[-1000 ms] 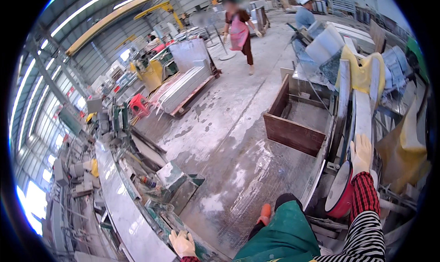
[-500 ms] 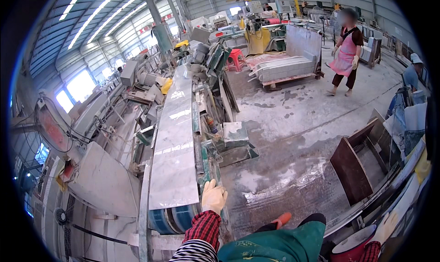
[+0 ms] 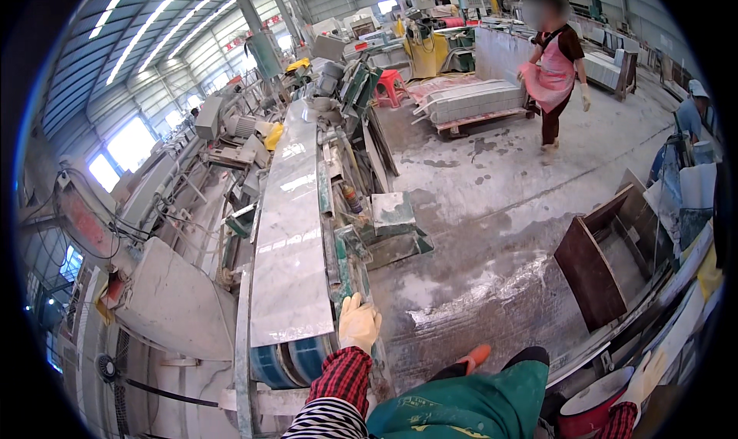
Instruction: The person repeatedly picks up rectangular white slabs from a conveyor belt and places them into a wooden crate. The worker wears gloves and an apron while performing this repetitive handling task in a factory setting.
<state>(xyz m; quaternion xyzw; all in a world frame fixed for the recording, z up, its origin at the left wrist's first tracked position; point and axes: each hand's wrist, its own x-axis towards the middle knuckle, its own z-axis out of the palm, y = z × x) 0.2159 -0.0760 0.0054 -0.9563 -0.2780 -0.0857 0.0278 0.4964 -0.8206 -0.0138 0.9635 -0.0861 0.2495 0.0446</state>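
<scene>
Head view: on a stone-cutting shop floor, a worker's gloved left hand [image 3: 358, 321] rests on the near right corner of a long grey stone slab [image 3: 290, 231] lying flat on a machine's conveyor bed [image 3: 243, 339]. The glove's fingers lie loosely curled against the slab's edge and the green rail beside it, gripping nothing that can be made out. The slab's long axis runs straight away from the worker toward the machinery at the far end, so it lies ahead and slightly left of that hand, which is much the nearer of the two. The right hand [image 3: 644, 377], also gloved, sits well apart at the lower right by a red-and-white bowl [image 3: 590, 408]; whether it is open or closed cannot be told. Across the wet concrete floor [image 3: 492, 208], another person in a pink apron [image 3: 555, 74] walks past stacked slabs on a pallet [image 3: 473, 101].
</scene>
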